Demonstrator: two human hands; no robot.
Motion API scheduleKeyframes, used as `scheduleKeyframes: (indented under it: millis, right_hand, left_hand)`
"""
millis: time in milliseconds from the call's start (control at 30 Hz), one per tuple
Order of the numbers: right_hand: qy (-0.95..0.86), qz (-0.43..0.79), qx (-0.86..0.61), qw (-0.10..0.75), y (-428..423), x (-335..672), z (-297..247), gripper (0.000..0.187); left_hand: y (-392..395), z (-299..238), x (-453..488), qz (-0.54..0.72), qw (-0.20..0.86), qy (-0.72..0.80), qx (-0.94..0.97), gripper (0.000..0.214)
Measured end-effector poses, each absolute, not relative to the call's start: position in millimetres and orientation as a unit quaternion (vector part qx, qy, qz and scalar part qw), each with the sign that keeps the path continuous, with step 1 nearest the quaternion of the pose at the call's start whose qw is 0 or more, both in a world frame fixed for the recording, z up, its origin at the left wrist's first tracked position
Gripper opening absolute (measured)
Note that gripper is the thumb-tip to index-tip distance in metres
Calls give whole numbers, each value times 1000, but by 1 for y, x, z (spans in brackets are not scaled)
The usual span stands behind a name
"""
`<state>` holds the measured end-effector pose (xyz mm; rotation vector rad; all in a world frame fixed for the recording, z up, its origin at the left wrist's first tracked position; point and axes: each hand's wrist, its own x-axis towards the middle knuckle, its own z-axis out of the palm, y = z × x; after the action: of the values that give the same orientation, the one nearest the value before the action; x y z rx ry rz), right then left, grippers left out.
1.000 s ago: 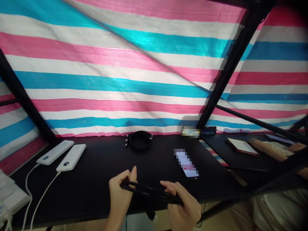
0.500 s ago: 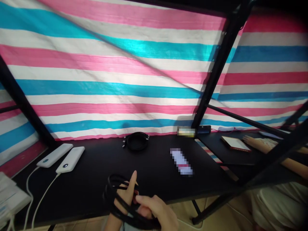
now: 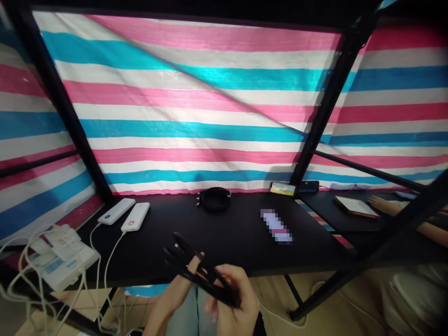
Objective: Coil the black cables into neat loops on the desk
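A bundle of black cable loops (image 3: 196,273) is stretched between both my hands, just in front of the black table's (image 3: 241,242) near edge. My left hand (image 3: 182,280) has the loops wound round its fingers, one finger poking up through them. My right hand (image 3: 233,298) is closed on the other end of the bundle, low in the view. A second coiled black cable (image 3: 214,198) lies at the back of the table by the striped tarp.
Two white power banks (image 3: 124,214) with white leads lie at the left. A white power strip with tangled cords (image 3: 59,259) sits further left. A phone (image 3: 277,226) lies right of centre. Black frame posts cross the view. Another person's forearm (image 3: 413,217) rests beside a tablet (image 3: 356,206).
The cable was pulled straight between my hands, then looped round my left hand; now it is drawn into a tighter bundle. The view has swung left and back, showing the power strip.
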<state>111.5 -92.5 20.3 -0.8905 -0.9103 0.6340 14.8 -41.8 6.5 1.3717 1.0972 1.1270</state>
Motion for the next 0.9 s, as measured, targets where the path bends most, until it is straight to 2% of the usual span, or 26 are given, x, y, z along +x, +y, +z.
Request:
scheduleKeyframes:
  millis: [100,233,333,433,567,633,767,900]
  right_hand:
    - [-364,375,-376,765,-93,110,15,13]
    - [-291,463,-354,758,-86,121,14,24]
    - [-319,493,-391,708,-80,138,13,31]
    - [-406,459,-432,661,-78,154,11,44]
    - [-474,372,-468,646,-81,164,13,60]
    - [-514,347,-482,619,-83,165,16,53]
    - [-588,255,-511,573,-77,167,19,25]
    - [-621,233,-510,548,-63,170,16,27]
  left_hand:
    - [-44,14,8,436,574,460,519,32]
    - [-48,12,9,568,610,384,397,30]
    - [-52,8,4,607,617,362,347,35]
    - [-53,5,-3,595,595,413,348,26]
    - [-50,2,2,532,560,489,406,37]
    - [-48,-1,8,510,559,503,418,37]
    - [-45,-11,16,511,557,505,418,37]
    - [-36,-19,16,554,478,531,428,36]
